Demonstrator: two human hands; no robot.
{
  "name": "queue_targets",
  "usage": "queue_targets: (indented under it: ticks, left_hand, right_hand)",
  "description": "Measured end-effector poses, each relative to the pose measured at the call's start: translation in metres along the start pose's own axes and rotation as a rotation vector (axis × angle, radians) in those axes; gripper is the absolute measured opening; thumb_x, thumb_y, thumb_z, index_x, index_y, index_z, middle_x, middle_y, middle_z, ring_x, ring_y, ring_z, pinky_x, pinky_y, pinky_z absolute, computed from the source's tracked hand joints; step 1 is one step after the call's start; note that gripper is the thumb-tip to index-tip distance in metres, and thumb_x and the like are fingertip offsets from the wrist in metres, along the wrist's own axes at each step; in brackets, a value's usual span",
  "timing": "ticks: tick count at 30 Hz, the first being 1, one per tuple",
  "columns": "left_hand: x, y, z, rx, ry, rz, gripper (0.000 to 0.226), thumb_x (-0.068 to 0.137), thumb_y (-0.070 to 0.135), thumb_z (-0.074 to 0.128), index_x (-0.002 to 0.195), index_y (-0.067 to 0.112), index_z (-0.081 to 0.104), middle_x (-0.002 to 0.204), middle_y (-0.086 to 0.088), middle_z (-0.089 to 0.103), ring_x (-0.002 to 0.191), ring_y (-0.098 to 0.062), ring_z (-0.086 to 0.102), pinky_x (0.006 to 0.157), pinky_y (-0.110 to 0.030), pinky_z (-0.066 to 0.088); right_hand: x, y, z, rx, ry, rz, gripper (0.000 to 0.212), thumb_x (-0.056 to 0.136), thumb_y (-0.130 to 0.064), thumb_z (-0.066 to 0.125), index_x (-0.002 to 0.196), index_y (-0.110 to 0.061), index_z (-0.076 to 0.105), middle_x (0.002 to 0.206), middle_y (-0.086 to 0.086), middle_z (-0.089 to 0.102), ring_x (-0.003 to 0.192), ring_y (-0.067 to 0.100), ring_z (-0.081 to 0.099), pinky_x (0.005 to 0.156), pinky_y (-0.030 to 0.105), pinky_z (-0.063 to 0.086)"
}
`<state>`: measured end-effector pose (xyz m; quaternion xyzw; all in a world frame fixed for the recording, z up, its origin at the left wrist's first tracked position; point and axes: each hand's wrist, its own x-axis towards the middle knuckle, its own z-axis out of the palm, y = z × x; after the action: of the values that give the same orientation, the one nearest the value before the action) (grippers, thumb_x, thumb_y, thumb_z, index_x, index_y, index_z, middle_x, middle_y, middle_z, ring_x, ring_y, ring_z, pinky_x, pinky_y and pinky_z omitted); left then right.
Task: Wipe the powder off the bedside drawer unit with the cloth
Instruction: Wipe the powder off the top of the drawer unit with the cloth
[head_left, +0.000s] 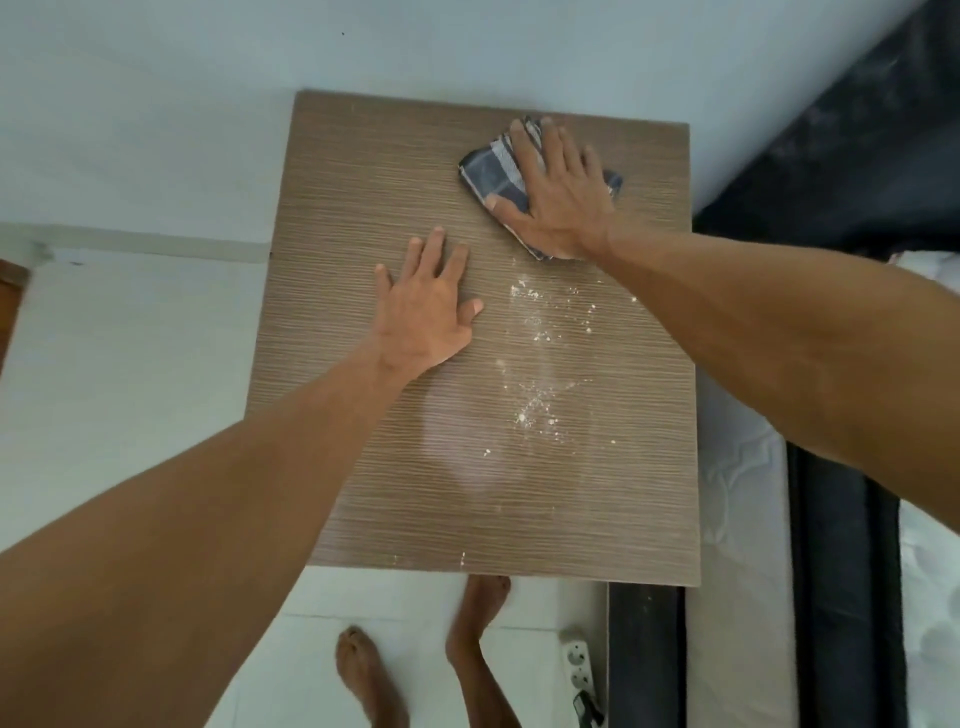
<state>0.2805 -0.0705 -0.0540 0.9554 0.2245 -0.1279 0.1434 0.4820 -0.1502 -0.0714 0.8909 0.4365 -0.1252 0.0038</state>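
The bedside drawer unit's brown wood-grain top (363, 171) fills the middle of the view. White powder (537, 358) lies in specks and smears from its centre toward the front edge. A dark blue and white checked cloth (491, 171) lies folded near the top's far right corner. My right hand (556, 200) presses flat on the cloth with fingers spread, covering most of it. Left of the powder, my left hand (428, 306) rests flat on the bare wood with fingers apart, holding nothing.
A pale wall stands behind the unit. A bed with a white mattress (737, 519) and dark frame (841, 571) runs along the right side. My bare feet (363, 670) stand on white floor tiles in front, with a white power strip (576, 662) beside them.
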Motion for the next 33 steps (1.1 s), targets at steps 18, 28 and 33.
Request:
queue_targets:
  ticks: [18, 28, 33]
  left_hand:
    - [-0.038, -0.038, -0.004, -0.081, -0.058, 0.180, 0.062, 0.093, 0.007, 0.044, 0.149, -0.001, 0.017, 0.159, -0.018, 0.011, 0.147, -0.034, 0.012, 0.119, -0.047, 0.019]
    - [-0.077, -0.044, 0.009, -0.030, -0.076, 0.203, 0.059, 0.098, 0.011, 0.040, 0.150, 0.002, 0.015, 0.160, -0.014, 0.008, 0.147, -0.034, 0.009, 0.118, -0.047, 0.018]
    - [-0.095, -0.044, 0.013, 0.011, -0.100, 0.199, 0.059, 0.098, 0.013, 0.039, 0.151, 0.004, 0.011, 0.161, -0.012, 0.005, 0.148, -0.033, 0.007, 0.118, -0.048, 0.020]
  right_hand:
    - [-0.203, -0.101, 0.057, -0.014, 0.024, -0.129, 0.068, 0.099, -0.062, 0.017, 0.158, -0.030, 0.010, 0.162, 0.023, 0.011, 0.149, 0.038, 0.016, 0.119, 0.053, 0.018]
    - [-0.293, -0.180, 0.081, 0.011, 0.027, -0.310, 0.061, 0.099, -0.048, 0.037, 0.156, -0.029, 0.025, 0.158, 0.021, 0.028, 0.141, 0.039, 0.030, 0.107, 0.051, 0.031]
    - [-0.334, -0.204, 0.090, -0.034, -0.039, -0.491, 0.089, 0.076, -0.011, 0.070, 0.153, -0.031, 0.031, 0.155, 0.014, 0.034, 0.129, 0.036, 0.039, 0.091, 0.046, 0.044]
